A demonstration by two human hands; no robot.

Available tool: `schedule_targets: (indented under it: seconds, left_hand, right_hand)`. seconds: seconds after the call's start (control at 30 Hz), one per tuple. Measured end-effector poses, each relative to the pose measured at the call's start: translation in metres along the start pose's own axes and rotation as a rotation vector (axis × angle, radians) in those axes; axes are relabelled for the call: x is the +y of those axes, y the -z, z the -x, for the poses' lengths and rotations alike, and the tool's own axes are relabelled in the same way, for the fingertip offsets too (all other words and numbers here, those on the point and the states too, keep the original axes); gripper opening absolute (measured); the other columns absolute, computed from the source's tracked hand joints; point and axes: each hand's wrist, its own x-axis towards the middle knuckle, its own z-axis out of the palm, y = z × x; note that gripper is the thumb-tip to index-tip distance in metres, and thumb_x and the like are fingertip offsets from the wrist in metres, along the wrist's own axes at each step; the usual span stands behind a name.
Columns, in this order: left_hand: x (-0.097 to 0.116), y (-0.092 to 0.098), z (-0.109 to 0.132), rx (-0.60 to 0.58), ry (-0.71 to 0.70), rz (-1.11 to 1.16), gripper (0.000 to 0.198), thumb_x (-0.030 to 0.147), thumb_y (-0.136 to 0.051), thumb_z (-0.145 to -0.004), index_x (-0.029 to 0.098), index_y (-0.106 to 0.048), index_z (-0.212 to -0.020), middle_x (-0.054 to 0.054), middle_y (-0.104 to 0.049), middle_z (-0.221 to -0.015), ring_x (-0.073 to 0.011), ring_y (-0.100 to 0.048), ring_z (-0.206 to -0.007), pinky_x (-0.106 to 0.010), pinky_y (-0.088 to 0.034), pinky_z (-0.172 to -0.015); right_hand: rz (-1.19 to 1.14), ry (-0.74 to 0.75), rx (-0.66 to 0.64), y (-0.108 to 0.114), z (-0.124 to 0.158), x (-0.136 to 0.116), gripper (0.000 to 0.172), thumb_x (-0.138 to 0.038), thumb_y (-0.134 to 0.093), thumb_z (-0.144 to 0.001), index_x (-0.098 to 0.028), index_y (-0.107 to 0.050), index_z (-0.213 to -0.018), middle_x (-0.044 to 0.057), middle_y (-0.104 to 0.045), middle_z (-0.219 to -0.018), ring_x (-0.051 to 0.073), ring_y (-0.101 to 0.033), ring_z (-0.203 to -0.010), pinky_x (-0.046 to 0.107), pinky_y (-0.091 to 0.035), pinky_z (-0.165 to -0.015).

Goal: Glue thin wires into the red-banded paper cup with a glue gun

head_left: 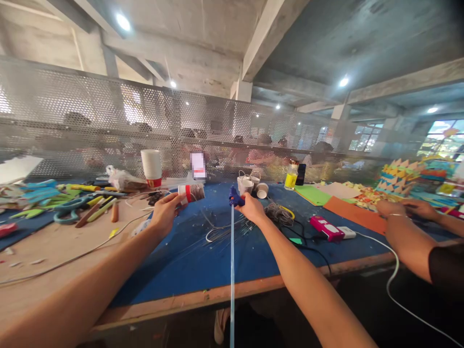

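Note:
My left hand [166, 212] is closed around a paper cup [192, 193] tipped on its side, with a red band and dark cord-like strands wound about it. The cup is raised above the blue mat [174, 270]. To the right, my right hand [253, 209] grips a blue glue gun [235, 197]. A long translucent glue stick [232, 270] runs from the gun back toward me. Gun and cup are apart. Just beyond the right hand are small white cups [246, 186], one [261, 191] lying over. A tangle of grey cord [278, 214] lies beside that wrist.
Scissors [68, 212], knives and coloured scraps crowd the left. A stack of paper cups [151, 166] and a yellow-labelled bottle [291, 177] stand before the perforated screen [170, 111]. At right lie a pink power strip [326, 228], orange paper [355, 214] and a co-worker's hands [393, 209].

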Motion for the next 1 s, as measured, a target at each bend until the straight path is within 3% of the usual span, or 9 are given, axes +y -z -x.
schedule_targets:
  seconds: [0.17, 0.47, 0.63, 0.73, 0.77, 0.83, 0.93, 1.0]
  left_hand:
    - [-0.002, 0.003, -0.003, -0.049, 0.018, 0.035, 0.02, 0.032, -0.084, -0.06, 0.021, -0.071, -0.071, 0.0, -0.071, -0.082, -0.015, -0.063, -0.075, -0.026, -0.053, -0.072]
    - [0.0, -0.007, 0.009, -0.133, -0.021, 0.014, 0.029, 0.033, -0.085, -0.06, 0.015, -0.072, -0.079, -0.005, -0.073, -0.086, -0.0156, -0.065, -0.079, -0.029, -0.054, -0.08]
    - [0.003, -0.013, 0.016, -0.183, -0.063, -0.04, 0.034, 0.037, -0.085, -0.059, 0.015, -0.074, -0.083, -0.006, -0.073, -0.088, -0.0185, -0.066, -0.083, -0.032, -0.054, -0.083]
    - [0.004, -0.016, 0.02, -0.187, -0.077, -0.062, 0.034, 0.038, -0.086, -0.059, 0.015, -0.075, -0.082, -0.005, -0.074, -0.088, -0.019, -0.067, -0.083, -0.033, -0.054, -0.085]
    - [0.003, -0.017, 0.021, -0.191, -0.08, -0.065, 0.034, 0.038, -0.085, -0.059, 0.015, -0.076, -0.082, -0.005, -0.074, -0.088, -0.019, -0.067, -0.084, -0.034, -0.053, -0.086]
    - [0.003, -0.019, 0.023, -0.206, -0.086, -0.065, 0.032, 0.037, -0.085, -0.061, 0.016, -0.076, -0.083, -0.006, -0.074, -0.089, -0.0194, -0.067, -0.085, -0.035, -0.053, -0.088]
    - [0.003, -0.022, 0.025, -0.237, -0.102, -0.063, 0.03, 0.035, -0.083, -0.064, 0.015, -0.077, -0.086, -0.006, -0.074, -0.091, -0.0204, -0.067, -0.088, -0.036, -0.052, -0.092]
    - [0.004, -0.023, 0.027, -0.242, -0.114, -0.054, 0.027, 0.034, -0.083, -0.066, 0.015, -0.077, -0.085, -0.005, -0.074, -0.088, -0.0197, -0.067, -0.087, -0.035, -0.052, -0.092]
  right_hand:
    - [-0.037, 0.024, -0.097, -0.011, -0.005, 0.006, 0.05, -0.043, -0.073, -0.073, -0.02, -0.056, -0.113, 0.01, -0.07, -0.109, 0.027, -0.066, -0.1, 0.029, -0.045, -0.075]
    - [-0.045, 0.093, -0.188, -0.02, -0.004, 0.013, 0.046, -0.033, -0.072, -0.07, -0.015, -0.059, -0.111, 0.011, -0.066, -0.115, 0.025, -0.063, -0.105, 0.028, -0.045, -0.085]
    - [-0.014, 0.094, -0.163, -0.014, 0.002, 0.01, 0.04, -0.029, -0.069, -0.071, -0.016, -0.063, -0.108, 0.014, -0.062, -0.118, 0.03, -0.059, -0.111, 0.037, -0.045, -0.09]
    - [-0.022, 0.112, -0.043, -0.007, 0.007, -0.002, 0.036, -0.025, -0.064, -0.075, -0.019, -0.063, -0.111, 0.014, -0.056, -0.125, 0.031, -0.052, -0.12, 0.044, -0.042, -0.096]
    - [-0.083, 0.156, 0.036, -0.005, 0.009, -0.009, 0.032, -0.021, -0.061, -0.077, -0.019, -0.063, -0.11, 0.012, -0.057, -0.123, 0.027, -0.054, -0.116, 0.042, -0.042, -0.097]
    - [-0.333, 0.267, 0.028, -0.004, 0.014, -0.025, 0.026, -0.015, -0.056, -0.08, -0.018, -0.063, -0.105, 0.009, -0.061, -0.115, 0.017, -0.064, -0.093, 0.033, -0.048, -0.09]
    - [-0.807, 0.238, -0.235, -0.003, 0.025, -0.048, 0.025, -0.02, -0.054, -0.085, -0.018, -0.055, -0.109, 0.007, -0.064, -0.113, 0.011, -0.065, -0.062, 0.028, -0.054, -0.063]
    - [-1.067, 0.145, -0.411, -0.002, 0.033, -0.059, 0.031, -0.019, -0.056, -0.084, -0.02, -0.048, -0.114, 0.008, -0.062, -0.119, 0.011, -0.067, -0.059, 0.027, -0.054, -0.056]
